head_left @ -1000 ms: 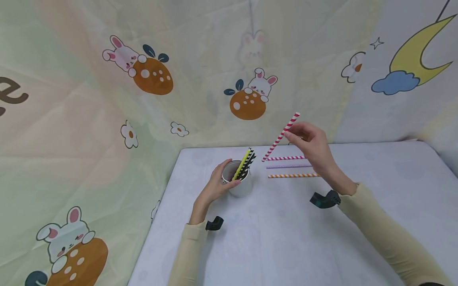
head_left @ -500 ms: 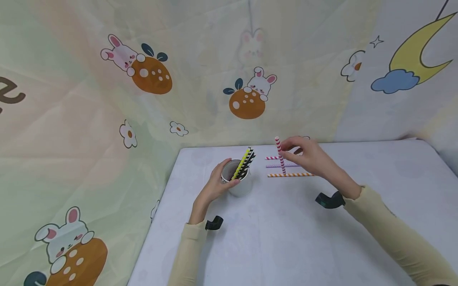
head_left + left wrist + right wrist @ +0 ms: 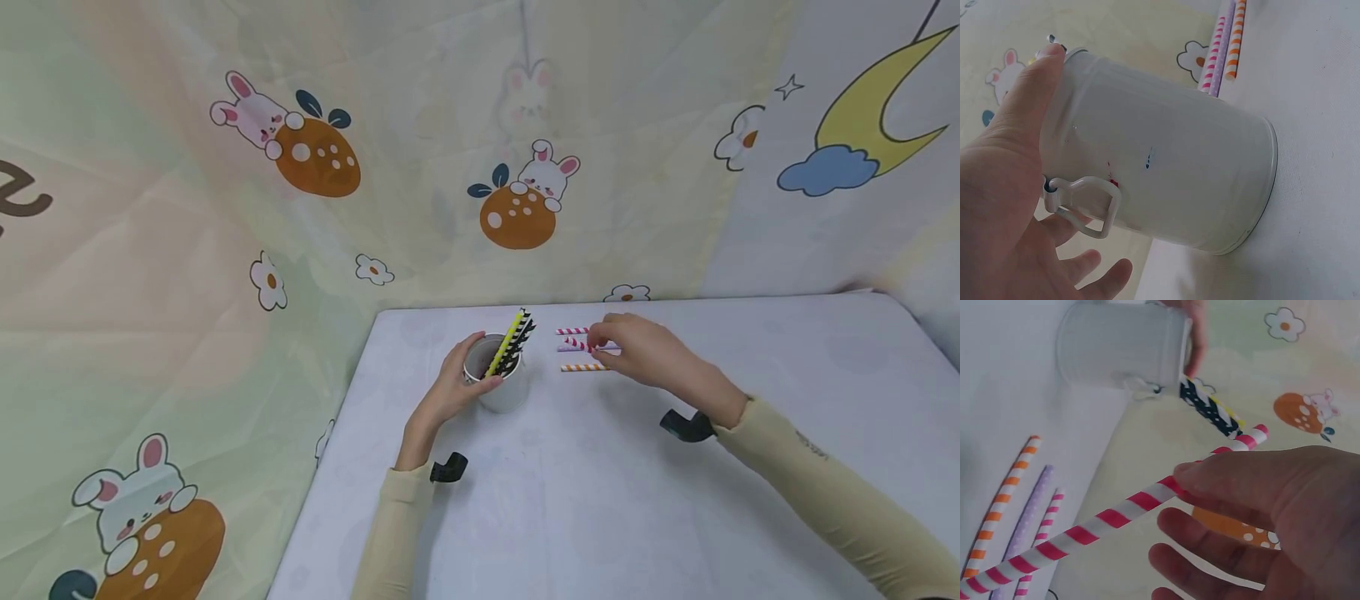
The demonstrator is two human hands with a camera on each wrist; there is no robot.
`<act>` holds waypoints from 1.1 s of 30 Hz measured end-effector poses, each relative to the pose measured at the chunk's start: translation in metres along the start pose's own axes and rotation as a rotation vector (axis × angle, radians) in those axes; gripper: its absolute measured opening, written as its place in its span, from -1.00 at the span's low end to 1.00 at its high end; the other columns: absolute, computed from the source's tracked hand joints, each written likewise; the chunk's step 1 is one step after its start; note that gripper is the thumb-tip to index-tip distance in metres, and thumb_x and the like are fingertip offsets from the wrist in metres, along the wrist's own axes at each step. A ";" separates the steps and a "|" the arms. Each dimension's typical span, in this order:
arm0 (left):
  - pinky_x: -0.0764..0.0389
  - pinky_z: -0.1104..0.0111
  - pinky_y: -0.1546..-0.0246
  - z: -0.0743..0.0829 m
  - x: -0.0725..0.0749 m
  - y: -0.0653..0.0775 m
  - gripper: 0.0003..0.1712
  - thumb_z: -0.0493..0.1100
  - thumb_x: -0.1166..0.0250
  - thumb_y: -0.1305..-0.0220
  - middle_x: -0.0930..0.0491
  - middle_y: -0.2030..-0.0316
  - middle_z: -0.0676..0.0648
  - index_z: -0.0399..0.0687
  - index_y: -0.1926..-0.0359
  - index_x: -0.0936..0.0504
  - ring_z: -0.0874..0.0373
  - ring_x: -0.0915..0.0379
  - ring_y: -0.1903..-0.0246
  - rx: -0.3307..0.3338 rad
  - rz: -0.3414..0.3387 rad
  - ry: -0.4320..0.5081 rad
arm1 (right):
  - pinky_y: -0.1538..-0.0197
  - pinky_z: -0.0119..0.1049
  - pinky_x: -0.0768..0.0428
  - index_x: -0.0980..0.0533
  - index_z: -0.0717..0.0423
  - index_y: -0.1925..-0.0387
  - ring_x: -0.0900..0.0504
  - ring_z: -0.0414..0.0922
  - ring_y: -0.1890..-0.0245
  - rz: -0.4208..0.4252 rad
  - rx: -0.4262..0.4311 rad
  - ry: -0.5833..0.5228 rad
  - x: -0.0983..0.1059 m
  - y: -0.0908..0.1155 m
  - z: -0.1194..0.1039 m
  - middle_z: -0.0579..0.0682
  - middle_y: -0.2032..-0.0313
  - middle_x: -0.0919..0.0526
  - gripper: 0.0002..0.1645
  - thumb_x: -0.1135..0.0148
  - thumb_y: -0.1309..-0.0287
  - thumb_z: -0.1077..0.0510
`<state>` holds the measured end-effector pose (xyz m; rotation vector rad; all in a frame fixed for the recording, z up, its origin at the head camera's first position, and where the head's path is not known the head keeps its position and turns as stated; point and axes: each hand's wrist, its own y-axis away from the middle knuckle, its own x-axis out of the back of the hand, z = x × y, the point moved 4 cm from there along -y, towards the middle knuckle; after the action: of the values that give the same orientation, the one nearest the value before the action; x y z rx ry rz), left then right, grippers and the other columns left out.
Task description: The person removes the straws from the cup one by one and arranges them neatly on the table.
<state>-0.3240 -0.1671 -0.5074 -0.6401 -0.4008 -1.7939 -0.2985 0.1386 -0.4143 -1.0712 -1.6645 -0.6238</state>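
Observation:
My left hand (image 3: 452,379) holds a small white pail (image 3: 504,400) near its rim, thumb on one side and fingers on the other. A small loop handle (image 3: 1114,209) shows on the pail in the left wrist view. A yellow straw (image 3: 505,344) and several black-and-white straws (image 3: 1207,411) lean inside it. My right hand (image 3: 648,350) pinches a red-and-white striped straw (image 3: 1113,518) between thumb and forefinger. It is over three straws lying side by side: a pink-striped straw (image 3: 570,332), a purple dotted straw (image 3: 1029,512) and an orange-striped straw (image 3: 583,367).
The white-covered table (image 3: 585,500) runs back to a printed cloth backdrop (image 3: 420,167) with rabbits, flowers and a moon. Black wrist mounts (image 3: 686,427) stick out near both cuffs.
My right hand has come down toward the lying straws, and its red-and-white straw has swung from steeply tilted to pointing mostly toward the camera, then lower. The left hand and pail stay put.

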 end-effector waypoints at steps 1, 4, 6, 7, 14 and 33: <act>-0.22 -0.18 -0.36 0.000 0.000 0.000 0.02 0.25 -0.44 -0.15 -0.21 -0.46 -0.13 0.41 -0.53 -0.10 -0.07 -0.10 -0.44 0.000 0.001 -0.001 | 0.25 -0.17 -0.60 -0.68 -0.03 0.19 -0.60 -0.08 0.24 0.002 0.007 0.027 -0.003 0.000 0.000 -0.05 0.24 -0.67 -0.84 -0.42 -0.16 0.15; -0.22 -0.18 -0.37 0.000 0.000 0.000 0.02 0.25 -0.44 -0.14 -0.21 -0.46 -0.14 0.41 -0.53 -0.10 -0.07 -0.09 -0.44 0.000 0.001 -0.004 | 0.32 -0.21 -0.57 -0.68 -0.02 0.23 -0.58 -0.10 0.32 0.005 0.024 0.117 -0.012 0.000 0.002 -0.04 0.31 -0.65 -0.85 -0.43 -0.12 0.17; -0.21 -0.18 -0.37 0.000 0.000 0.000 0.02 0.25 -0.44 -0.14 -0.21 -0.46 -0.13 0.41 -0.53 -0.10 -0.07 -0.09 -0.44 0.001 0.002 -0.004 | 0.27 -0.16 -0.61 -0.68 0.00 0.22 -0.60 -0.07 0.31 -0.008 0.030 0.175 -0.019 0.000 0.002 -0.03 0.31 -0.66 -0.85 -0.43 -0.12 0.18; -0.21 -0.18 -0.37 0.000 0.000 0.000 0.02 0.25 -0.44 -0.14 -0.21 -0.47 -0.13 0.41 -0.53 -0.11 -0.07 -0.09 -0.45 0.002 0.002 -0.006 | 0.27 -0.14 -0.62 -0.68 0.02 0.21 -0.61 -0.06 0.31 -0.016 0.030 0.200 -0.022 0.000 0.002 -0.02 0.32 -0.66 -0.83 -0.44 -0.12 0.18; -0.18 -0.18 -0.39 0.000 0.000 -0.001 0.01 0.24 -0.44 -0.15 -0.19 -0.48 -0.06 0.38 -0.53 -0.11 -0.06 -0.05 -0.48 0.003 0.003 -0.012 | 0.37 -0.18 -0.54 -0.64 0.07 0.35 -0.55 -0.05 0.42 -0.004 0.056 0.311 -0.041 0.000 0.005 -0.02 0.44 -0.58 -0.89 -0.42 -0.06 0.27; -0.19 -0.17 -0.39 -0.001 0.000 -0.001 0.01 0.23 -0.44 -0.15 -0.19 -0.47 -0.03 0.40 -0.53 -0.11 -0.04 -0.06 -0.46 0.014 0.004 -0.006 | 0.20 -0.01 -0.61 -0.68 0.12 0.16 -0.57 0.04 0.30 -0.115 -0.024 0.381 -0.085 -0.004 0.016 0.04 0.35 -0.62 -0.80 -0.41 -0.14 0.20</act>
<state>-0.3250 -0.1670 -0.5085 -0.6358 -0.4154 -1.7841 -0.3025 0.1201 -0.4987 -0.8160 -1.3928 -0.8663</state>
